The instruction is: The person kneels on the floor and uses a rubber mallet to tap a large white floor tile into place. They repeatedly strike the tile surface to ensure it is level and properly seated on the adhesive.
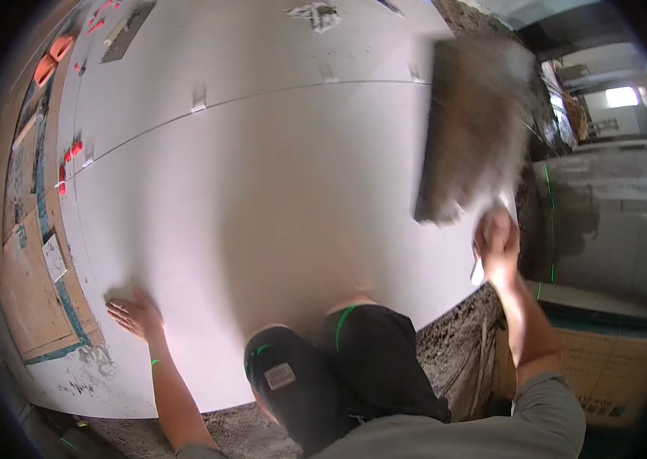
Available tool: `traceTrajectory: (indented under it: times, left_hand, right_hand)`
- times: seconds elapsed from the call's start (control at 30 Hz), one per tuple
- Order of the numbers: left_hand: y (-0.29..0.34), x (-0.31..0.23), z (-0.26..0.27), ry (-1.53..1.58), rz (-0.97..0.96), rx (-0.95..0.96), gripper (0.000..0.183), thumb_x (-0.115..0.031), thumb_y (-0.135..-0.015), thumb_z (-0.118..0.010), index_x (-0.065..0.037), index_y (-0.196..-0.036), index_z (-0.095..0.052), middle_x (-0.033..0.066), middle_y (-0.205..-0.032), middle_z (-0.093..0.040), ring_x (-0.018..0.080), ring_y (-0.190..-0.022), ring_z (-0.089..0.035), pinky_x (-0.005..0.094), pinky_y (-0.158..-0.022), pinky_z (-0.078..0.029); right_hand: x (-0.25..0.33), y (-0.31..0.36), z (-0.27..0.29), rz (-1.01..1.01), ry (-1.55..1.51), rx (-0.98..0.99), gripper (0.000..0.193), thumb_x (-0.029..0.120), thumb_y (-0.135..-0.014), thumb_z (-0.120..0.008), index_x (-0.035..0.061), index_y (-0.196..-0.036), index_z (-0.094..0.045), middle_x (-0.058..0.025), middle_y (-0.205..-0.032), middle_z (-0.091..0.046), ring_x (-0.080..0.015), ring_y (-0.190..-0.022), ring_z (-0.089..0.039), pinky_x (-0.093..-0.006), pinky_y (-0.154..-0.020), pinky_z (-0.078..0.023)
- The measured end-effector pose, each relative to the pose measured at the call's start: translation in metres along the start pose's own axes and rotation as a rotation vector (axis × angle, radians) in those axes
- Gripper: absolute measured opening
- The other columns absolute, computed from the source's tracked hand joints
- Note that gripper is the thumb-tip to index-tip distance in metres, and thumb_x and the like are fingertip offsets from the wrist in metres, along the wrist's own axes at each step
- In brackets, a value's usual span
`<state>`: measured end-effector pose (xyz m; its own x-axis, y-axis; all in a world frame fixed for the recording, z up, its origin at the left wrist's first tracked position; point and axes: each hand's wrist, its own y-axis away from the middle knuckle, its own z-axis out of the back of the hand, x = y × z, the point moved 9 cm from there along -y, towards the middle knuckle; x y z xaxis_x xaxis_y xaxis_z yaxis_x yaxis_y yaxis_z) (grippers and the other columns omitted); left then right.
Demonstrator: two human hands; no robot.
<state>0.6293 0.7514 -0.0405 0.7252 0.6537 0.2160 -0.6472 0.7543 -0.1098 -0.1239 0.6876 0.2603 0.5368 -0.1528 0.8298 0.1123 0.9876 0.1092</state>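
Head cam, fisheye view, facing dn, close abv pale slab (293, 191)

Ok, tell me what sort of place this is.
Probably an indoor building site: large pale slabs, small red wedges on the left side, and rough, mortar-like ground beyond the slabs' edge.

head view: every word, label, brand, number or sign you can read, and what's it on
Carton, lower right: dark printing, partly seen; I won't copy it out.
Pale label on the dark clothing over the left leg: too small to read.
Tool in the right hand: too blurred to show any text.
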Motion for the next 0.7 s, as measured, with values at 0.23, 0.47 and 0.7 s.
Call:
traceTrajectory:
  times: [0.23, 0.47, 0.7]
  left_hand:
    - [-0.001, -0.012, 0.011, -0.132, 0.05, 0.14, 0.087, -0.06, -0.101, -0.033, 0.009, -0.154, -0.021, 0.026, -0.162, -0.019, 0.0387, -0.152, -0.016, 0.0468, -0.124, -0.014]
    - [-0.009, -0.008, 0.028, 0.169, -0.119, 0.021, 0.095, -0.059, -0.096, -0.044, 0.013, -0.153, -0.017, 0.0314, -0.162, -0.01, 0.0426, -0.152, -0.009, 0.0483, -0.124, -0.008]
    - [-0.008, -0.007, 0.043, 0.301, -0.051, 0.036, 0.096, -0.06, -0.094, -0.047, 0.01, -0.153, -0.018, 0.0287, -0.163, -0.011, 0.0412, -0.152, -0.007, 0.0477, -0.124, -0.008]
  right_hand:
    - [-0.128, -0.067, -0.157, -0.663, 0.618, 0.223, 0.061, 0.062, -0.1, -0.042, 0.0079, -0.086, -0.068, -0.0014, -0.059, -0.053, -0.0192, -0.061, -0.061, -0.0361, -0.055, -0.048]
    - [0.004, -0.056, -0.075, 0.065, -0.035, 0.102, 0.038, 0.039, -0.104, -0.045, 0.0043, -0.094, -0.055, -0.0039, -0.072, -0.051, -0.0152, -0.054, -0.046, -0.0297, -0.046, -0.037]
    - [-0.031, -0.059, -0.312, -0.106, 0.693, 0.462, 0.054, 0.047, -0.1, -0.053, -0.0066, -0.095, -0.062, -0.0333, -0.082, -0.064, -0.0486, -0.08, -0.066, -0.0582, -0.07, -0.049]
